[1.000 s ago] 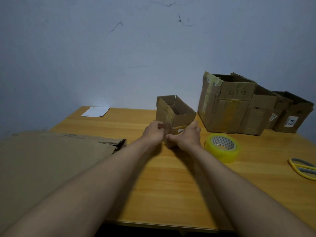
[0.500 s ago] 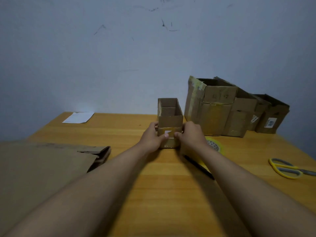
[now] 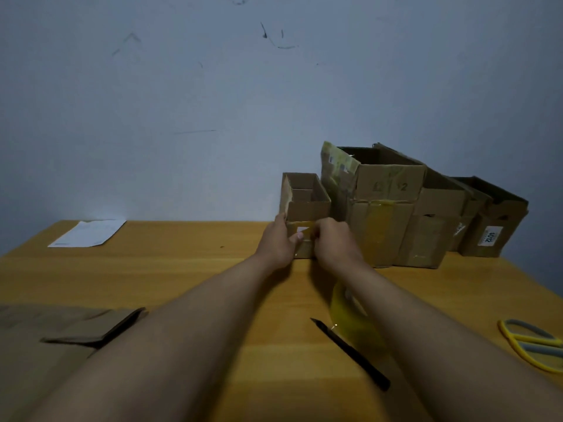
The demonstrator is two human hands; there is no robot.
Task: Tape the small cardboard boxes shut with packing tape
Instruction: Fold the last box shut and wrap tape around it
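cardboard box (image 3: 306, 213): small, top open, on the table (image 3: 182, 269) by the bigger boxes (image 3: 393, 214).
left hand (image 3: 278, 243): fingers curled on its left edge, thumb pressing the front, likely steadying it.
right hand (image 3: 333, 242): fingers curled at the front; cannot tell what they pinch.
tape roll (image 3: 353, 318): under the right forearm, in reach.

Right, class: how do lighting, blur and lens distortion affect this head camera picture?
Head view: dim, bluish light; the roll of packing tape under the right forearm is smeared; the wide lens stretches the forearms; the hands on the small cardboard box look soft.
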